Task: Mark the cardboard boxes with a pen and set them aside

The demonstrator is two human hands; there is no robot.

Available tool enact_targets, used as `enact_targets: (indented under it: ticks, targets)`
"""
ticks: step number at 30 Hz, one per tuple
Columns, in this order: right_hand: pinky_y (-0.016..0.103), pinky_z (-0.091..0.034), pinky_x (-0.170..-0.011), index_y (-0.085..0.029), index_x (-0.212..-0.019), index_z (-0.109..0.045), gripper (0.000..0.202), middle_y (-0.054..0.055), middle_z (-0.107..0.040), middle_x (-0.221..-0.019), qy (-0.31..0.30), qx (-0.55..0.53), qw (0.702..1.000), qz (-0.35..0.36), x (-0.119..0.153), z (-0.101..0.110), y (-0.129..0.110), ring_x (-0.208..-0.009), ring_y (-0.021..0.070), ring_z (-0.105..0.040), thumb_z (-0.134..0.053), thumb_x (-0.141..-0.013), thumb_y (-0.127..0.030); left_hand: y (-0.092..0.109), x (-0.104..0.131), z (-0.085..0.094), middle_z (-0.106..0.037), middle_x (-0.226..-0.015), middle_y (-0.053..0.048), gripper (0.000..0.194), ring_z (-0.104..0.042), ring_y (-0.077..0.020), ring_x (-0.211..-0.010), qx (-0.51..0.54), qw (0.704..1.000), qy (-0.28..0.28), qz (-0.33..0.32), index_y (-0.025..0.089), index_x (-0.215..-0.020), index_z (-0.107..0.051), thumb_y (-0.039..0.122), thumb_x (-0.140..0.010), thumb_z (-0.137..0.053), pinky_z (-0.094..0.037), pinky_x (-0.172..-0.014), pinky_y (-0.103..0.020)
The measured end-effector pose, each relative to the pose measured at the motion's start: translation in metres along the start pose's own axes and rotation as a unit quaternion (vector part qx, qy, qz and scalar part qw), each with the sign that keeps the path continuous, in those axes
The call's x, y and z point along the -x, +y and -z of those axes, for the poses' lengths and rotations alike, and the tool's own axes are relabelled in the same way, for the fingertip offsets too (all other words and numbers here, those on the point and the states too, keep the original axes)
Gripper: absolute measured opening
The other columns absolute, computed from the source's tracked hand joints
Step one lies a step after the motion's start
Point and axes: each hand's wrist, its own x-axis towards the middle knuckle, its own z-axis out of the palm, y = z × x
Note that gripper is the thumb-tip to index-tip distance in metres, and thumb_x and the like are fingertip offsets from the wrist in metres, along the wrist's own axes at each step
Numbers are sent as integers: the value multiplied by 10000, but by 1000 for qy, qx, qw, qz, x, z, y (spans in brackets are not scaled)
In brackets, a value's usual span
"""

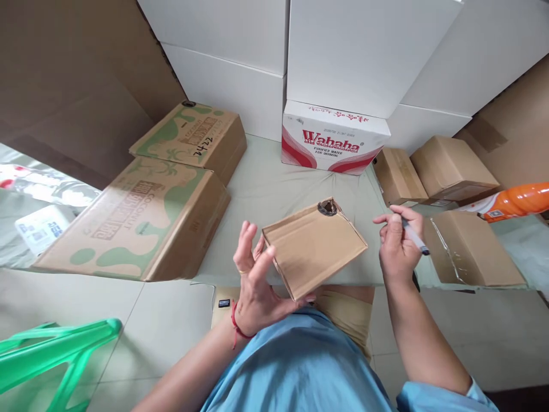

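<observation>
A small brown cardboard box (315, 246) is tilted above the near edge of the table, with a dark-rimmed hole at its top right corner. Around its left side and lower edge is my left hand (261, 283), thumb under the bottom corner and fingers spread along the side. My right hand (400, 243) is to the right of the box, apart from it. Its curled fingers hold a marker pen (414, 236), whose dark end points down to the right.
Two green-printed cartons (146, 217) lie on the left of the cloth-covered table (261, 171). A Wahaha carton (334, 140) stands at the back. On the right are several brown boxes (476, 246) and an orange bottle (521, 201). A green stool (60, 349) stands lower left.
</observation>
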Motion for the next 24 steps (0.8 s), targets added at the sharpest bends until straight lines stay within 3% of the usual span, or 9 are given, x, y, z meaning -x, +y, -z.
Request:
enact_targets:
  ticks: [5, 7, 10, 12, 14, 17, 20, 22, 24]
  targets:
    - [331, -532, -760, -202, -1221, -673, 319, 88, -792, -957, -120, 241, 963, -27, 22, 26, 50, -822, 225, -731, -483, -1088, -419, -33, 31, 5, -83, -1860, -211, 1437, -213, -480, -1700, 87, 986, -92, 105, 396, -1774, 40, 741, -750, -907, -298, -1335, -688]
    - [351, -536, -826, -194, -1267, -677, 314, 138, -791, -1128, -198, 342, 918, -32, 26, 25, 59, -1001, 269, -751, -457, -1069, -296, -46, 45, 3, -91, -1855, -241, 1479, -283, -477, -1679, 98, 982, -114, 118, 363, -1776, 73, 727, -743, -920, -324, -1332, -661]
    - [350, -519, -879, -177, -1381, -653, 424, 176, -733, -1303, -336, 457, 822, -54, 28, 16, 62, -1229, 308, -692, -442, -1018, -118, -61, 59, -2, -176, -1833, -270, 1568, -308, -484, -1666, 90, 978, -123, 140, 318, -1779, 77, 725, -677, -962, -322, -1334, -653]
    - [349, -516, -867, -170, -1419, -649, 476, 182, -717, -1279, -400, 476, 781, -62, 29, 9, 63, -1215, 315, -693, -425, -1010, -74, -66, 62, -5, -216, -1817, -283, 1586, -288, -489, -1672, 93, 974, -128, 162, 281, -1782, 50, 721, -655, -976, -298, -1341, -661]
    - [349, -516, -813, -180, -1484, -626, 526, 180, -705, -1257, -428, 474, 767, -66, 32, 6, 64, -1070, 298, -734, -408, -1017, -73, -66, 58, -9, -285, -1787, -287, 1522, -270, -493, -1678, 106, 966, -139, 189, 234, -1784, -47, 716, -670, -965, -275, -1347, -671]
    - [373, -533, -791, -186, -1647, -475, 610, 199, -680, -1312, -422, 453, 781, -79, 35, 10, 68, -931, 277, -747, -404, -1044, -128, -58, 45, -12, -438, -1696, -266, 1361, -277, -495, -1674, 131, 956, -129, 229, 182, -1745, -253, 709, -690, -933, -264, -1353, -663]
    - [447, -572, -891, -168, -1662, -433, 606, 206, -692, -1334, -370, 307, 868, -124, 37, 21, 70, -998, 301, -732, -487, -1081, -332, -43, 29, -9, -533, -1615, -226, 1209, -395, -484, -1609, 175, 937, -77, 293, 191, -1670, -403, 721, -702, -897, -357, -1317, -622]
    - [486, -587, -957, -208, -1662, -424, 715, 192, -705, -1352, -354, 122, 910, -181, 41, 28, 68, -1124, 320, -715, -583, -1051, -543, -33, 20, -4, -602, -1546, -194, 1057, -535, -458, -1498, 249, 889, -63, 378, 211, -1615, -472, 740, -771, -827, -500, -1210, -575]
    - [514, -587, -1028, -279, -1706, -348, 924, 191, -664, -1469, -374, -77, 891, -247, 50, 32, 60, -1348, 343, -647, -663, -965, -733, -22, 12, 2, -664, -1473, -171, 939, -646, -429, -1366, 328, 818, -83, 466, 222, -1572, -515, 730, -828, -779, -604, -1064, -519]
